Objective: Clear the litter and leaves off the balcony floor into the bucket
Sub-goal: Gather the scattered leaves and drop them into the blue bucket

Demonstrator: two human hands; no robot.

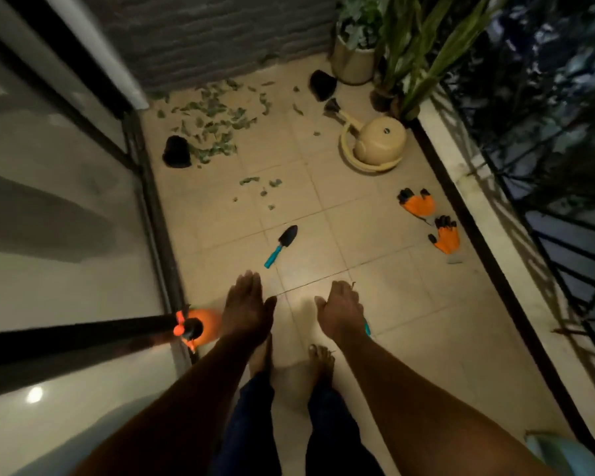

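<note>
A: Leaves [207,128] — where, against the trowel [282,245]?

B: Well beyond the trowel, thickest toward the far wall and the glass door side. Thin trail of scraps [260,187] between heap and trowel. Likely shed or swept that way; nothing gathered yet.

A: Black pots?

B: One pot [176,151] tipped at the near edge of the heap, beyond and left of the trowel. Second pot [322,84] on its side farther off, to the right. Probably knocked over, so counted as litter too.

A: Hands?

B: Left hand [246,309] just short of the trowel, fingers straight and together, holding nothing. Right hand [340,312] level with it, to the right, fingers loosely curled, nothing clearly gripped; a sliver of teal at its edge, too hidden to name. Both held out low ahead of the body, seemingly poised before a reach.

A: Bucket?

B: Cannot place with certainty. Pale blue rim [557,451] far behind the trowel, at the lower right corner, possibly the one. Kept near the feet, presumably for dropping loads in.

A: Other gear?

B: Gloves [430,218] right of the trowel by the ledge, unworn. Watering can [375,142] beyond and right. Orange sprayer [194,326] left of the trowel, near the door frame.

A: Progress?

B: Judged barely begun. Gloves or trowel a sensible first pick-up.
</note>
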